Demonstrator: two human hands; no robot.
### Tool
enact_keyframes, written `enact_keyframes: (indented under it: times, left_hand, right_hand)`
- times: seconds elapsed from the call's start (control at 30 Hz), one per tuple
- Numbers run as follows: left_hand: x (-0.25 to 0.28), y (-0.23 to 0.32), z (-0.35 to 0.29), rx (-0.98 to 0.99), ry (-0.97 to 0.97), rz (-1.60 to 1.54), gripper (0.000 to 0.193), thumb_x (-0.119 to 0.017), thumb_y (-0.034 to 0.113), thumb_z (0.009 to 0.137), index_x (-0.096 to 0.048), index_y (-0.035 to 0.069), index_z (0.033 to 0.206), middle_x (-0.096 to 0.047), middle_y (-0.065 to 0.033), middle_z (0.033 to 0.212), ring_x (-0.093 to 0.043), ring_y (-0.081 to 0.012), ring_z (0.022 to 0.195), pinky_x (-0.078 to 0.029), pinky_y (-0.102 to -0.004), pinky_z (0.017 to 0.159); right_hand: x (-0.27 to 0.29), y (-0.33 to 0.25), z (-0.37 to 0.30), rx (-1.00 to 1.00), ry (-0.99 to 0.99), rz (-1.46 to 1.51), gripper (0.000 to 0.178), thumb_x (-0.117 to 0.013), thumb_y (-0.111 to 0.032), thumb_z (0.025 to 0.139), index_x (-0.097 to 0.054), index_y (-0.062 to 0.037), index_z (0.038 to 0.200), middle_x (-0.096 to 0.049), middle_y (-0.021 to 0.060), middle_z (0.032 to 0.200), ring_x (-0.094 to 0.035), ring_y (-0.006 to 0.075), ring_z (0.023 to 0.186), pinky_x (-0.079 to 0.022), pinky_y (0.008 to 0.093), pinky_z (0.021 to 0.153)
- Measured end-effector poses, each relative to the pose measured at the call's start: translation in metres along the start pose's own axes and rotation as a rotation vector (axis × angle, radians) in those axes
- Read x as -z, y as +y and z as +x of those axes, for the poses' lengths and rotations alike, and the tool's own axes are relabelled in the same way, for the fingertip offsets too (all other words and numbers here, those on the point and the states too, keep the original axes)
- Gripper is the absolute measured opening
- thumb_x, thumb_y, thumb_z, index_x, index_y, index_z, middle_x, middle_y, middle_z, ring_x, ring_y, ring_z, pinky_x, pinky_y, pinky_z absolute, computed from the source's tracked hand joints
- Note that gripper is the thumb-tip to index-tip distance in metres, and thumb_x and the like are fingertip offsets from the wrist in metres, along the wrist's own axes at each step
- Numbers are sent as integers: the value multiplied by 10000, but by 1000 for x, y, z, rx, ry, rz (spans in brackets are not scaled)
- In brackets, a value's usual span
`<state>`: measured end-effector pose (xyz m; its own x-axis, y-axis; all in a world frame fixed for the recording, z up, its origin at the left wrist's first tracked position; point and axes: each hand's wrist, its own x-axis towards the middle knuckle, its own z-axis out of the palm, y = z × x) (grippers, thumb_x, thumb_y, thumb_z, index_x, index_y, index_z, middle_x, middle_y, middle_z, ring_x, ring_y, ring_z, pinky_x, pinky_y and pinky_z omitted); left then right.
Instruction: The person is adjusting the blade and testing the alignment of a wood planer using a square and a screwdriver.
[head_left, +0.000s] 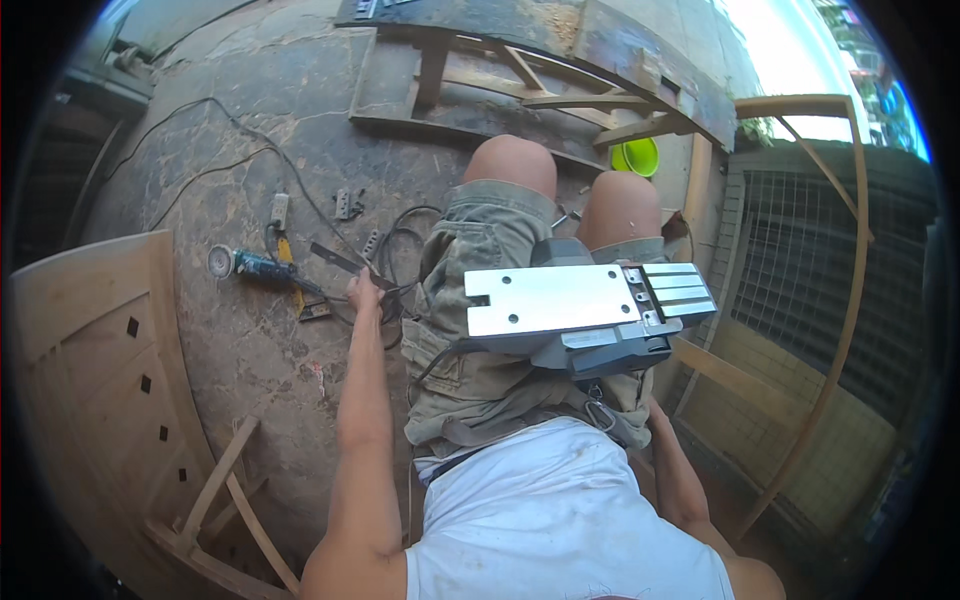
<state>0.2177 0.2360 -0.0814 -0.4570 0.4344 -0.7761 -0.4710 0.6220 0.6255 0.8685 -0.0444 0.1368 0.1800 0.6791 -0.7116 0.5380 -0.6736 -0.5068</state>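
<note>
An upturned electric planer (548, 299) lies across my thighs, its shiny flat sole facing up and its grooved end to the right. My left hand (365, 290) reaches down to the floor beside my left leg, fingers closed. It meets the end of a dark flat strip (336, 258) and some black cable (398, 232); which of these it grips, I cannot make out. On the right, my forearm (678, 468) runs down alongside the shorts, and the fingers of that hand are hidden.
An angle grinder (250, 267), a yellow tool (292, 278) and power sockets (280, 208) lie on the floor at left. Wooden panelled furniture (105, 345) stands nearer left. Ahead are a wooden bench (520, 30) and a green bucket (637, 157). A wooden frame (855, 260) rises at right.
</note>
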Motion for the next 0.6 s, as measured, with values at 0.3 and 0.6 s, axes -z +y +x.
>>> enact_keyframes:
  times: [0.3, 0.6]
  left_hand:
    - [30, 70, 88, 15, 45, 210, 337, -699, 365, 1074, -605, 86, 908, -553, -38, 732, -515, -160, 532, -402, -365, 426]
    - [7, 98, 47, 18, -50, 457, 306, -645, 352, 1119, -682, 66, 1015, -583, -34, 755, -523, -133, 549, -400, -331, 455]
  right_hand:
    - [-27, -59, 55, -147, 13, 3, 542, -725, -464, 959, -797, 26, 1178, -791, 289, 1114, -778, 427, 1061, -583, 474, 915]
    - [-46, -88, 106, -30, 87, 95, 468, -678, -384, 975, -807, 11, 1190, -802, 254, 1159, -772, 419, 1092, -595, 474, 953]
